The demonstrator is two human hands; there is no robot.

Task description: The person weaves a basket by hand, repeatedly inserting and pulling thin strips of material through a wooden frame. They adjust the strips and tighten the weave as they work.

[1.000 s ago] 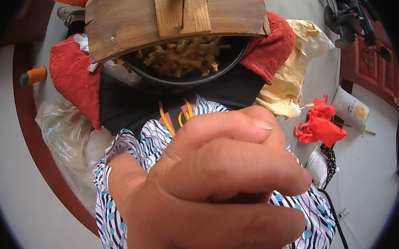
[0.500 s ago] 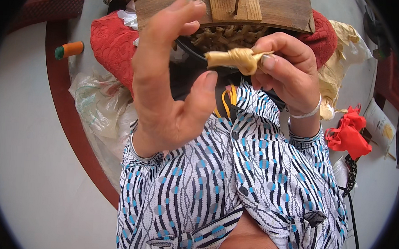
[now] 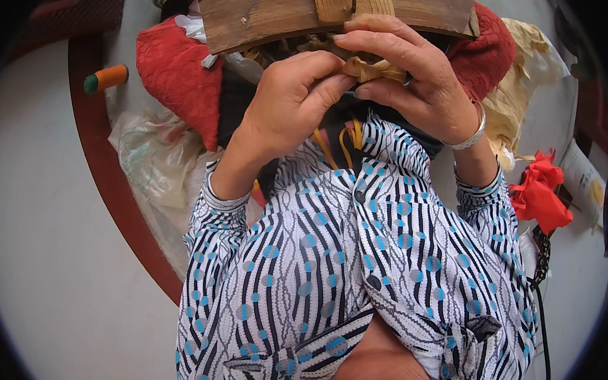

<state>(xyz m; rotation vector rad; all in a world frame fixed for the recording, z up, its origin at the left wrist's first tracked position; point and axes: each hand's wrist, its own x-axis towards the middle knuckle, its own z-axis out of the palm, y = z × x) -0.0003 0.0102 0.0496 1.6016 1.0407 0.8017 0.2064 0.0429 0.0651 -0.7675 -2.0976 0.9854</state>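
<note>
A pale yellow knotted strip (image 3: 376,69) is between my hands, just in front of the wooden board. My left hand (image 3: 288,100) pinches its left end with thumb and index finger. My right hand (image 3: 426,83) curves round its right part, the thumb under it and the longer fingers reaching over it. The brown wooden board (image 3: 257,12) has a lighter slat on top and lies across a black tub, mostly hidden now, with brown pieces inside. Below my hands are yellow cords (image 3: 348,143) and the patterned shirt (image 3: 300,272).
Red cloths (image 3: 168,86) flank the board. An orange-and-green cylinder (image 3: 107,78) and a translucent bag (image 3: 151,154) lie at left. At right are crumpled yellow paper (image 3: 509,84), a bright red bag (image 3: 544,192), a white container (image 3: 586,177) and a black cable (image 3: 543,340).
My hands have drawn back from close to the camera and moved up toward the board. My left hand, open half a second ago, has closed on the strip that my right hand was holding.
</note>
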